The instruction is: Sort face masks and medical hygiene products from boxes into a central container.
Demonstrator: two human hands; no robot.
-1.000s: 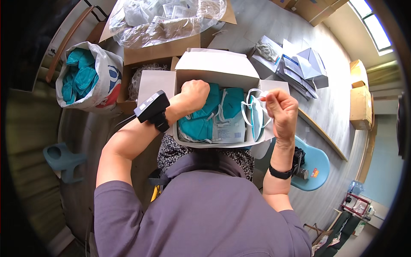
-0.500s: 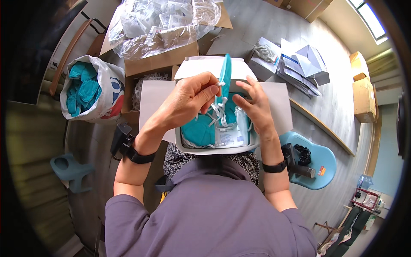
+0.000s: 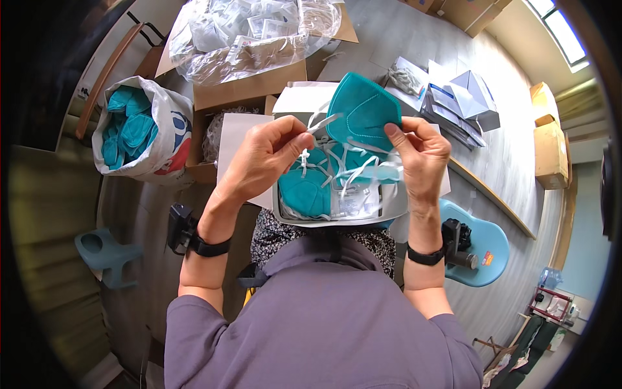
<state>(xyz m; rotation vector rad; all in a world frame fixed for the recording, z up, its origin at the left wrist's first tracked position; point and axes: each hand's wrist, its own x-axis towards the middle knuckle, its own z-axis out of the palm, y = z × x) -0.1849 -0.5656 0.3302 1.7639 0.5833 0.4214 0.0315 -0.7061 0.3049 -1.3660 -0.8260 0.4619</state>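
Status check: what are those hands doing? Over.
Left hand pinching white strap. Right hand gripping teal mask by its edge. Mask over open white box; other straps beneath.

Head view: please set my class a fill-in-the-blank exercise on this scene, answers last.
The left hand pinches a white ____ of the raised teal mask.
The hand gripping that mask's edge is the person's ____ one.
The bag holding other masks stands to the person's ____.
The open white box contains more teal ____.
Missing words: strap; right; left; masks.
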